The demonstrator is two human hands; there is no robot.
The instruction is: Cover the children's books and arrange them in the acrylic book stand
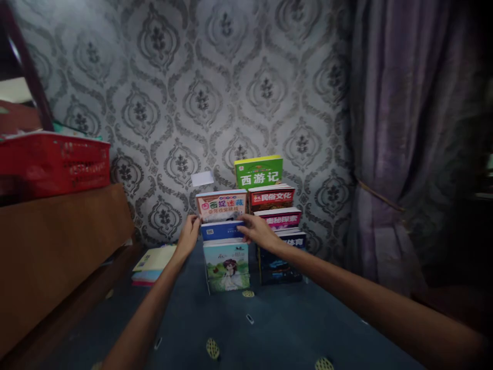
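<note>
Two columns of upright books stand in stepped rows against the wall. In the left column, a blue book (pixel 221 232) with a small QR code sits between a pinkish picture book (pixel 222 206) behind and a light-green book with a girl on its cover (pixel 227 267) in front. My right hand (pixel 257 231) pinches the blue book's right edge. At its upper left edge, my left hand (pixel 188 234) has its fingers closed; the fingertips are partly hidden. The right column holds a green book (pixel 259 173), a red one (pixel 272 197), a magenta one (pixel 280 220) and a dark blue one (pixel 281 264).
A small stack of books (pixel 154 262) lies flat on the left of the dark blue surface (pixel 231 329). Beyond it, a red plastic basket (pixel 57 162) rests on a brown wooden piece (pixel 65 246). A tied purple curtain (pixel 385 154) hangs on the right.
</note>
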